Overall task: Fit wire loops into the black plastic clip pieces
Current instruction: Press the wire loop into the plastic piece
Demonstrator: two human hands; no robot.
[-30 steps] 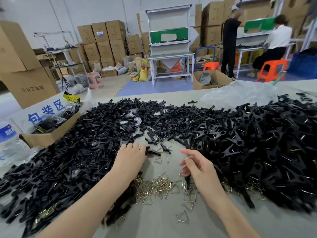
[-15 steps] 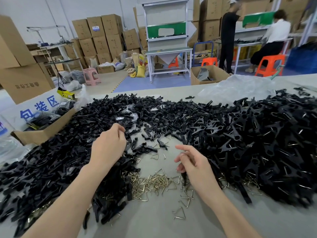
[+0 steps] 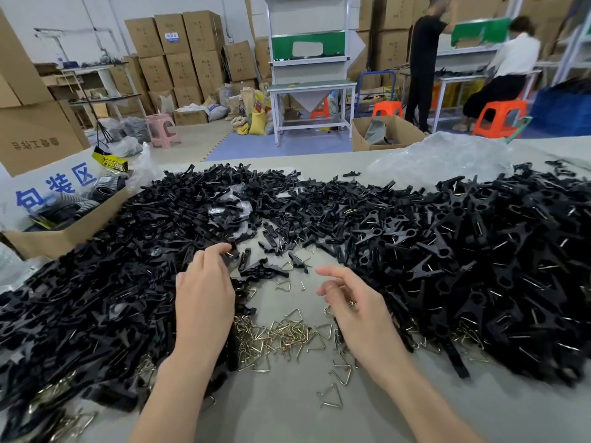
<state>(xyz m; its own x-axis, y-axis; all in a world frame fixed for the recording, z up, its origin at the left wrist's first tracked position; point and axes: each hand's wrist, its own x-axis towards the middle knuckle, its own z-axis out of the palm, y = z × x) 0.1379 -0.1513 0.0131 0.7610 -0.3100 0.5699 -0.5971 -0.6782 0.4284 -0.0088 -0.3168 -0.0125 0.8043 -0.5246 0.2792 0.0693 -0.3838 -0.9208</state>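
**Item 1, left hand** (image 3: pixel 204 292): it reaches beyond the wire loops (image 3: pixel 281 337), towards their far left. Thumb and fingertips pinch one black clip piece (image 3: pixel 231 251) at the rim of the left heap (image 3: pixel 96 282).

**Item 2, right hand** (image 3: pixel 355 310): it hangs just right of the wire loops, fingers loosely curled and index out. Something metallic glints by the fingers, but I cannot tell whether you hold a loop there.

**Item 3, wire loops:** a tangled pile on the table (image 3: pixel 287 414), between your two wrists. Single strays lie on its near side and its far side.

**Item 4, step in hand (my judgement):** you are freeing one clip and readying it.
- Lift it straight clear of its neighbours before turning it, since the pieces look interlocked.
- Bring it back over the wire loops with its slot facing your right hand.
- Take a loop from the strays at the pile's edge, not from the knotted middle.

**Item 5, room:**
- Nearer you than the wire loops, bare table lies open, the best place to work.
- Beyond them the gap is narrow and dotted with loose clip pieces (image 3: pixel 262 270).
- The left heap touches their left side.
- The right heap (image 3: pixel 479 266) crowds their right side and bristles with wire ends, so keep your wrist off it.
- The cardboard box (image 3: pixel 64 238) and plastic bag (image 3: pixel 447 158) sit well apart from them, past the heaps.
- The table's near edge is not in view.
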